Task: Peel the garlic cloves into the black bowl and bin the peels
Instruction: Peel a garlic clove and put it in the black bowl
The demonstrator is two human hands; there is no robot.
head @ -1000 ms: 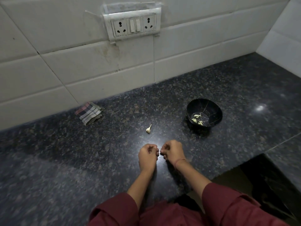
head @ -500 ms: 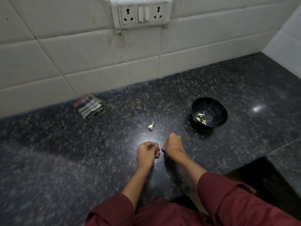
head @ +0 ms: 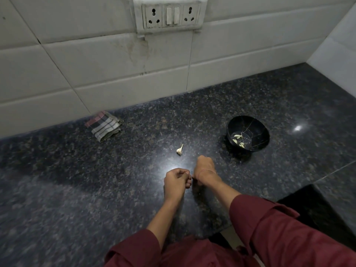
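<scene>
1. Left hand point(head: 176, 180) low over the counter point(head: 77, 189), fingers curled into the palm; cannot tell what, if anything, held.
2. Right hand point(head: 205, 169) just beside it, back turned up, fingers hidden; grip impossible to tell.
3. One clove point(head: 180, 149) lying on the counter just beyond the hands, touching neither.
4. Black bowl point(head: 256, 128) farther right, upright, a few pale pieces point(head: 238, 140) inside.
5. Folded checked cloth point(head: 105, 126) against the tiled wall point(head: 115, 74), well left; socket point(head: 169, 15) above.
</scene>
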